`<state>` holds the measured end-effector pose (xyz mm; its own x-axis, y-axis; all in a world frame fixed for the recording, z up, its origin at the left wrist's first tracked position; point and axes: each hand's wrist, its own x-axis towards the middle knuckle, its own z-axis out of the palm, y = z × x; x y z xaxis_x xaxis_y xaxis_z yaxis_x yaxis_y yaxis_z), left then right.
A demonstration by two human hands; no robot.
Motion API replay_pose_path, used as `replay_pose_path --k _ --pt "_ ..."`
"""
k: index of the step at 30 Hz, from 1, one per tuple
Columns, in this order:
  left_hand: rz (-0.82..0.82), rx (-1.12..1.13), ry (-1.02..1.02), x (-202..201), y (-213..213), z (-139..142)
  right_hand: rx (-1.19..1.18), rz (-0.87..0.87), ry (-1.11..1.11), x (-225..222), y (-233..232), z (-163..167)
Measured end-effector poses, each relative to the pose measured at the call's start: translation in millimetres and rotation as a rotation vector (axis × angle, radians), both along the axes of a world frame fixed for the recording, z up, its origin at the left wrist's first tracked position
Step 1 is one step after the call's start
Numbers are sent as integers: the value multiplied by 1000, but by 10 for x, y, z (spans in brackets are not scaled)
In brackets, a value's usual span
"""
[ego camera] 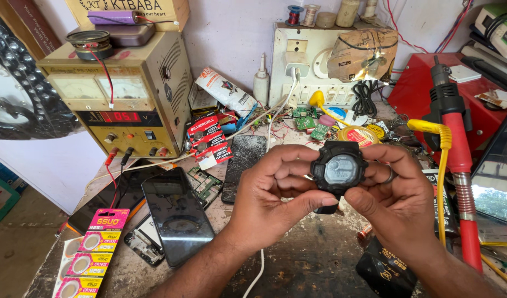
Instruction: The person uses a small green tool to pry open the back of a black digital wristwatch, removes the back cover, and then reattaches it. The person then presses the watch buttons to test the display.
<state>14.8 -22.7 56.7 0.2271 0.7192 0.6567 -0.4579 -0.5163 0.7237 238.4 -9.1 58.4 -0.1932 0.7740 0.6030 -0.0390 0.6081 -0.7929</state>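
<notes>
Both my hands hold a black digital watch head (pixel 339 168) with a grey display, raised above the cluttered workbench (pixel 297 259). My left hand (pixel 270 193) grips its left side, thumb pressed along the lower edge. My right hand (pixel 397 193), a ring on one finger, clasps the right side. The watch face points up toward me. No strap shows on it.
A beige bench power supply (pixel 121 94) stands at the back left, dark phones (pixel 176 215) and coin-cell cards (pixel 90 248) in front of it. A white switchboard (pixel 314 60) is behind, a red and black hot-air tool (pixel 457 149) with a yellow cable at right, circuit boards mid-table.
</notes>
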Motion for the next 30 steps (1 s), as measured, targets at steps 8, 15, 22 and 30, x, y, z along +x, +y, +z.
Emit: replay_pose_path --k 8,15,22,30 --pt "-27 -77 -60 17 -2 -3 -8 -12 3 3 21 -10" --pt "121 -132 -260 259 20 -159 -15 84 200 -94 49 -72" --pt "236 -159 -277 334 -65 -213 8 40 193 -112 22 -97" --pt "250 -154 -268 339 -92 -156 21 67 215 -110 33 -108"
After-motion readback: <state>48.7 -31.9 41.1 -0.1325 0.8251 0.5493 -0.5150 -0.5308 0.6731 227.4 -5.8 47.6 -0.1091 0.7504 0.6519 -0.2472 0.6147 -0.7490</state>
